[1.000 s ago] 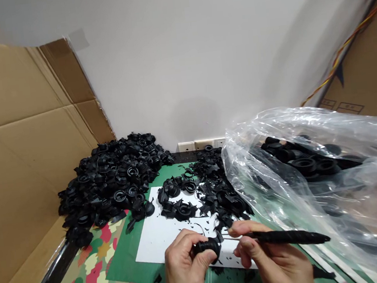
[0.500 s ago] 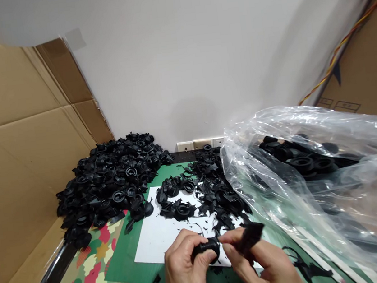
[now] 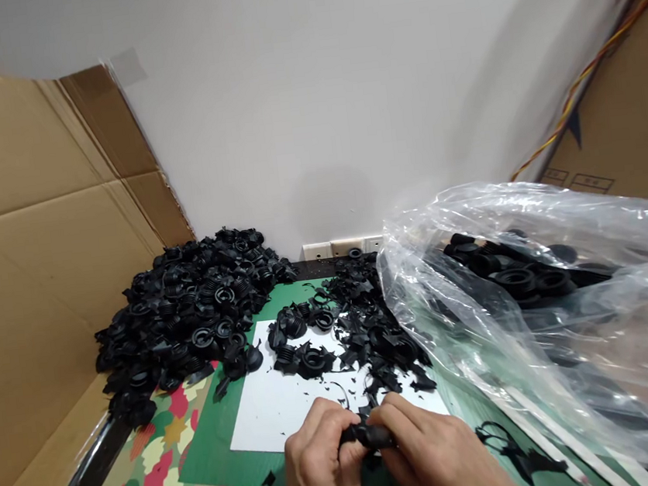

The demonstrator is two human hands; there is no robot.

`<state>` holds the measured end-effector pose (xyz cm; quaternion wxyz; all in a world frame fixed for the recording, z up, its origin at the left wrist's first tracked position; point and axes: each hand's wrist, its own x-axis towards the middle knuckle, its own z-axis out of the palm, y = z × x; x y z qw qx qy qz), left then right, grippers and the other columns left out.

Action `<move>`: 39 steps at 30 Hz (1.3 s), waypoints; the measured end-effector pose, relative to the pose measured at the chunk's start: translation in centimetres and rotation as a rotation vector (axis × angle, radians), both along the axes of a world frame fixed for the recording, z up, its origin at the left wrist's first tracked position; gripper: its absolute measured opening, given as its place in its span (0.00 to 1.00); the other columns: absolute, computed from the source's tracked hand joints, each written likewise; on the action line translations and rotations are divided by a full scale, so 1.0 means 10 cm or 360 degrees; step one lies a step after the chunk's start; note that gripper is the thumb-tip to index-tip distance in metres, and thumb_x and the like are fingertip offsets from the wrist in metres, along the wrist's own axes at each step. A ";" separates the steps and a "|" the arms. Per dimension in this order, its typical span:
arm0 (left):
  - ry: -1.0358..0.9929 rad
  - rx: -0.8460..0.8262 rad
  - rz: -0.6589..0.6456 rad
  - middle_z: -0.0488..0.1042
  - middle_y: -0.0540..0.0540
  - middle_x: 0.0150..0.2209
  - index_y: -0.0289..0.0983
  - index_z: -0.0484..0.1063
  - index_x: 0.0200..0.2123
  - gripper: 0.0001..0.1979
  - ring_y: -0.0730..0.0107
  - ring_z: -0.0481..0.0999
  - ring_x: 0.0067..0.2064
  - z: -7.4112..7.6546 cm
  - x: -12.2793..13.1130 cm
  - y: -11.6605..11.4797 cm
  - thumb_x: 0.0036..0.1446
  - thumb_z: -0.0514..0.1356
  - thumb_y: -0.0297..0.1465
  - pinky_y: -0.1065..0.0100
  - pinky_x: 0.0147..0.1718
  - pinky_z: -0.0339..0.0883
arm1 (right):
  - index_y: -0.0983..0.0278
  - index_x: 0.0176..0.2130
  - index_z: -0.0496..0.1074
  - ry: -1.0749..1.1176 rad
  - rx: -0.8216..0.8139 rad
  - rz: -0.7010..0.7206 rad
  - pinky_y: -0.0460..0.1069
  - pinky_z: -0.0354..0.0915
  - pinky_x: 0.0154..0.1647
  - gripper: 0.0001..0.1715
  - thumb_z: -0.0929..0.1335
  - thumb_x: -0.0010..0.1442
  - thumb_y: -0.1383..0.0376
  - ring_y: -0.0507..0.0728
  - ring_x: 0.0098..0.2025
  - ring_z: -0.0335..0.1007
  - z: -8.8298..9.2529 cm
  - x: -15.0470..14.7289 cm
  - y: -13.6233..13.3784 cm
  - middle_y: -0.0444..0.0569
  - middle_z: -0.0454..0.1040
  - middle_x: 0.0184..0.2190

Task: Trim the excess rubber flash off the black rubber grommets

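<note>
My left hand point(image 3: 318, 470) and my right hand point(image 3: 439, 460) meet at the bottom centre, both with fingers closed on one small black ribbed plastic part point(image 3: 368, 434). They hover just over the near edge of a white sheet point(image 3: 281, 408) lying on a green mat point(image 3: 207, 451). The black pen-like tool is not visible in my right hand. Loose black scraps point(image 3: 379, 346) and a few similar parts point(image 3: 307, 358) lie on the sheet just beyond my fingers.
A big heap of black ribbed parts point(image 3: 185, 313) fills the back left, against a cardboard wall point(image 3: 26, 253). A clear plastic bag point(image 3: 554, 310) holding more black parts bulges on the right. A black offcut point(image 3: 516, 459) lies on the mat at right.
My right hand, which held a long black tool a second ago, has turned in toward the left hand and now grips the part with it. The tool is no longer seen.
</note>
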<state>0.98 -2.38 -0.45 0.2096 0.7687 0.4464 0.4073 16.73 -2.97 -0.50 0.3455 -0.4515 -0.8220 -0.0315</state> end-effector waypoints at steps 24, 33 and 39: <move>-0.0216 -0.0370 -0.0013 0.72 0.47 0.27 0.37 0.74 0.28 0.04 0.67 0.73 0.29 0.14 0.00 0.05 0.51 0.60 0.24 0.72 0.28 0.64 | 0.61 0.28 0.66 0.0892 -0.0635 -0.0035 0.44 0.63 0.21 0.12 0.61 0.62 0.63 0.52 0.22 0.65 -0.04 0.16 -0.03 0.42 0.69 0.21; -0.0236 -0.0491 0.0057 0.71 0.48 0.26 0.37 0.74 0.26 0.03 0.66 0.71 0.29 0.14 0.01 0.06 0.50 0.60 0.26 0.71 0.27 0.62 | 0.60 0.33 0.73 0.1340 -0.0615 0.0004 0.46 0.67 0.29 0.11 0.64 0.61 0.58 0.54 0.28 0.69 -0.03 0.12 -0.08 0.46 0.73 0.29; -0.0292 -0.0620 0.0120 0.70 0.48 0.25 0.37 0.75 0.24 0.04 0.67 0.68 0.27 0.17 0.04 0.06 0.47 0.60 0.26 0.71 0.25 0.59 | 0.59 0.43 0.76 0.1858 -0.0764 0.0124 0.50 0.72 0.31 0.17 0.66 0.59 0.54 0.56 0.28 0.74 -0.04 0.22 -0.07 0.48 0.74 0.27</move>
